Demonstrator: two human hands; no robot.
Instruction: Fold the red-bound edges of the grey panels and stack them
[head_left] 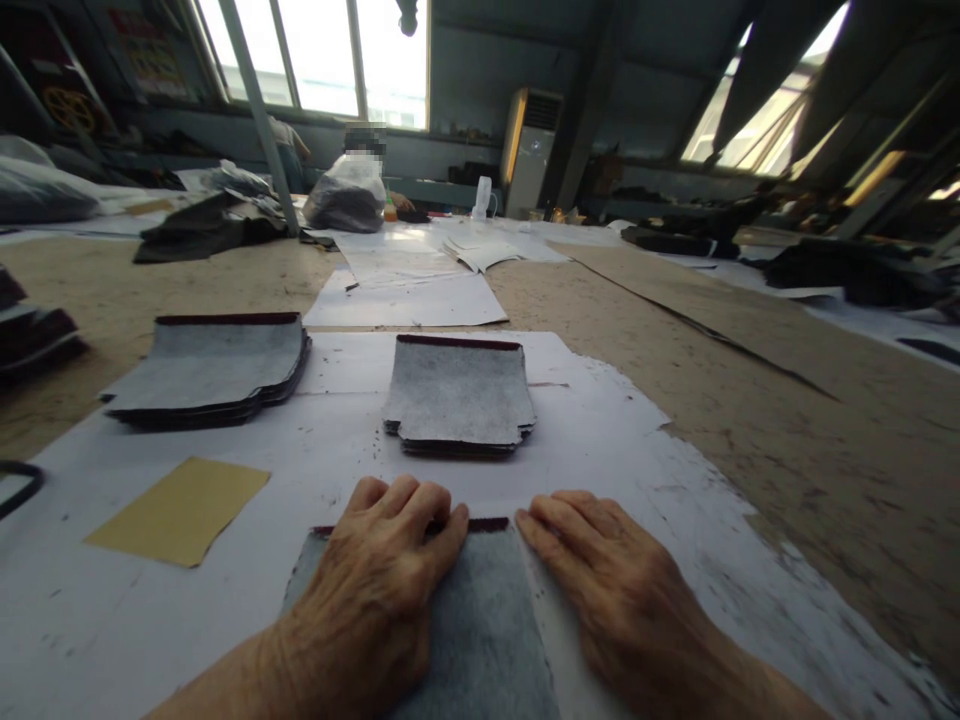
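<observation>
In front of me lies a grey fabric piece (484,610) with a dark red strip folded along its far edge. My left hand (382,570) rests on it with bent fingers, thumb and forefinger closed at the folded edge. Close by the piece's far right corner is my right hand (615,580), its fingers curled and pressed together against the white paper (600,420); whatever they may grip is hidden. Beyond my hands sits a stack of similar grey pieces (461,390) with dark red edges. A wider stack of grey pieces (217,360) stands farther left.
A tan paper card (184,510) lies left of my hands. White sheets (409,295) cover part of the brown table (637,320) behind the stacks. Dark cloth (210,225) and a filled plastic bag (349,190) lie farther back. A person (289,150) is in the background.
</observation>
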